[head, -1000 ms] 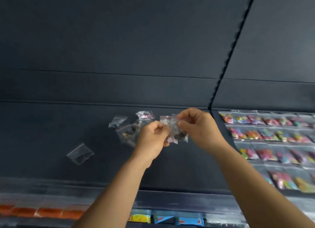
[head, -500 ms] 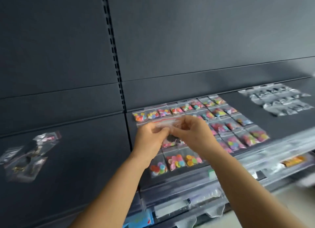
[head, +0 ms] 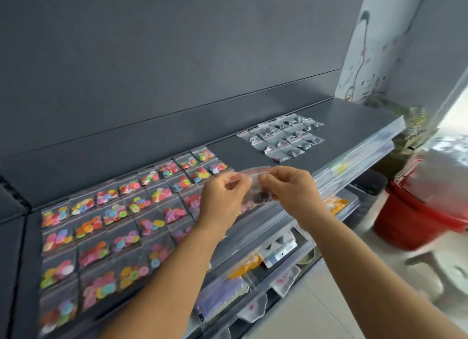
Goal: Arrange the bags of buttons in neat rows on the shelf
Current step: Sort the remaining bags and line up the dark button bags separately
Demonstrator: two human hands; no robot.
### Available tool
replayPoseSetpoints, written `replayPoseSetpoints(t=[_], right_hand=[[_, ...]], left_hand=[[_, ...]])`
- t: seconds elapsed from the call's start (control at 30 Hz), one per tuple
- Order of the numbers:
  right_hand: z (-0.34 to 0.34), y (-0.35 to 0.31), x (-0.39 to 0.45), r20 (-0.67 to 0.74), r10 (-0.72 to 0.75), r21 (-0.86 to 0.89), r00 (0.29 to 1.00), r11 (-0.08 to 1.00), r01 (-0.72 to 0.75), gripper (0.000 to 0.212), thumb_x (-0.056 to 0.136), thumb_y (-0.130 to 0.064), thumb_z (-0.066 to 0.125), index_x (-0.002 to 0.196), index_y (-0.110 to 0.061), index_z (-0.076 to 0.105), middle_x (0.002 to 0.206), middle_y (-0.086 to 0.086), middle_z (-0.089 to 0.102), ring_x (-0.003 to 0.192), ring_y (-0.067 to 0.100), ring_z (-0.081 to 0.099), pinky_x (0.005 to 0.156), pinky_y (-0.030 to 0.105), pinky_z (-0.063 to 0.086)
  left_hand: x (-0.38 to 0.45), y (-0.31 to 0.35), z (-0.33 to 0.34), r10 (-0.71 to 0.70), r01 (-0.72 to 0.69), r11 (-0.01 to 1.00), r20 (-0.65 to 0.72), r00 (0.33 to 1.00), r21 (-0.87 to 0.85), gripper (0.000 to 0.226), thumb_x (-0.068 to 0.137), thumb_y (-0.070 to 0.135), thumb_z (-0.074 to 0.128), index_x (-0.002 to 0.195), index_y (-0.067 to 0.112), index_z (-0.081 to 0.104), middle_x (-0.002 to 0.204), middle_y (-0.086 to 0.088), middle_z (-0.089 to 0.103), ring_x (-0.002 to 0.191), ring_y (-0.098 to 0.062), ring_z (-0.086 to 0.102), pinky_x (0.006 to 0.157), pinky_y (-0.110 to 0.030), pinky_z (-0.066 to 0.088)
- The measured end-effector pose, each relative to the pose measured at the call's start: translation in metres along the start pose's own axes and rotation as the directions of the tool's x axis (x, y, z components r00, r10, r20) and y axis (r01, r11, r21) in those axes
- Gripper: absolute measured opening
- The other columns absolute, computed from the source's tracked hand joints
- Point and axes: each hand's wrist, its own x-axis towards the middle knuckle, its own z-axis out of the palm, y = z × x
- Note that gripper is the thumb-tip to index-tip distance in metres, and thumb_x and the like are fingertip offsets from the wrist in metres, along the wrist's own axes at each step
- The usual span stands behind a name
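Note:
Both my hands hold one small clear bag of dark buttons [head: 255, 195] with a red zip strip, in the air above the front of the dark grey shelf [head: 354, 118]. My left hand [head: 222, 199] pinches its left side and my right hand [head: 291, 189] pinches its right side. On the shelf to the left lie several bags of coloured buttons [head: 114, 222] in neat rows. Further right lies a smaller block of bags of dark buttons [head: 283, 137] in rows.
Bare shelf surface lies between the two blocks and to the right of the dark bags. Lower shelves [head: 266, 260] below hold packets behind clear strips. A red bucket [head: 417, 212] stands on the floor at the right, beside a decorated wall [head: 374, 47].
The view has swung right, from the loose bags on the left shelf section to the rows of coloured and dark bags. My hands keep hold of the same bag.

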Motion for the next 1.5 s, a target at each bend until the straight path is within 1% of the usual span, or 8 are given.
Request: replayPoseSetpoints(t=[0.17,0.27,0.4,0.53,0.93,1.13,1.27,1.5], right_hand=[[-0.051,0.014,0.008,0.017,0.062,0.1,0.998,0.993,-0.064,0.012,0.087,-0.016,0.064,0.079,-0.01,0.072,0.069,0.008,0.072,0.063,0.018,0.066,0.074,0.036,0.056],[-0.076,0.027,0.02,-0.079,0.074,0.074,0.994,0.995,-0.068,0.012,0.087,-0.017,0.065,0.077,-0.012,0.071,0.06,-0.001,0.07,0.055,0.016,0.061,0.06,0.028,0.054],[-0.108,0.045,0.049,-0.168,0.118,0.062,0.979,0.992,-0.109,0.01,0.086,-0.019,0.067,0.08,-0.012,0.071,0.08,0.016,0.071,0.071,0.036,0.065,0.056,0.035,0.054],[-0.137,0.06,0.088,-0.193,0.129,0.101,0.973,0.989,-0.111,0.009,0.085,-0.015,0.067,0.081,-0.008,0.071,0.079,0.015,0.07,0.069,0.023,0.065,0.074,0.041,0.056],[-0.2,0.089,0.226,-0.193,0.181,0.079,0.964,0.982,-0.169,0.014,0.087,-0.018,0.064,0.076,-0.014,0.071,0.073,0.008,0.068,0.068,0.018,0.059,0.076,0.043,0.055],[-0.219,0.1,0.281,-0.21,0.138,-0.024,0.968,0.989,-0.146,0.019,0.089,-0.019,0.061,0.072,-0.02,0.069,0.058,-0.002,0.06,0.048,0.011,0.045,0.043,0.02,0.037],[-0.228,0.111,0.319,-0.161,0.105,-0.089,0.981,0.989,-0.12,0.024,0.087,-0.014,0.06,0.065,-0.02,0.067,0.057,0.002,0.066,0.057,0.019,0.054,0.06,0.032,0.048],[-0.246,0.137,0.372,0.014,0.096,-0.249,0.995,0.964,-0.089,0.014,0.085,-0.015,0.06,0.073,-0.014,0.068,0.06,-0.003,0.066,0.056,0.015,0.058,0.066,0.035,0.055]], left_hand=[[0.021,0.005,0.061,0.004,-0.005,1.0,0.087,0.996,0.014,0.006,0.086,0.02,0.065,0.084,0.017,0.069,0.077,0.0,0.072,0.071,-0.014,0.066,0.065,-0.031,0.055],[0.035,0.007,0.091,0.025,-0.025,1.0,0.175,0.984,-0.005,0.007,0.087,0.019,0.064,0.082,0.018,0.068,0.075,0.0,0.071,0.064,-0.007,0.064,0.058,-0.021,0.052],[0.063,0.008,0.133,0.032,-0.029,0.999,0.246,0.969,-0.016,0.007,0.087,0.017,0.064,0.087,0.012,0.069,0.075,-0.007,0.072,0.065,-0.014,0.065,0.062,-0.028,0.054],[0.101,0.004,0.175,0.062,-0.06,0.998,0.277,0.959,-0.015,0.007,0.087,0.015,0.064,0.084,0.011,0.069,0.07,-0.004,0.071,0.059,-0.01,0.063,0.062,-0.028,0.053],[0.219,-0.001,0.261,0.058,-0.087,0.989,0.23,0.971,0.119,0.005,0.086,0.023,0.066,0.083,0.019,0.069,0.076,0.0,0.072,0.071,-0.018,0.067,0.07,-0.034,0.057],[0.253,-0.003,0.271,0.036,-0.061,0.981,0.138,0.99,0.183,0.015,0.087,0.018,0.064,0.072,0.023,0.067,0.07,0.005,0.071,0.067,-0.009,0.067,0.068,-0.027,0.055],[0.268,-0.009,0.29,0.003,-0.021,0.981,0.092,0.996,0.194,0.011,0.086,0.017,0.065,0.076,0.022,0.067,0.074,0.002,0.072,0.07,-0.015,0.069,0.073,-0.037,0.058],[0.289,-0.013,0.335,-0.097,0.096,0.954,-0.012,0.995,0.284,0.014,0.084,0.016,0.062,0.071,0.021,0.065,0.068,0.001,0.071,0.064,-0.017,0.067,0.07,-0.037,0.058]])
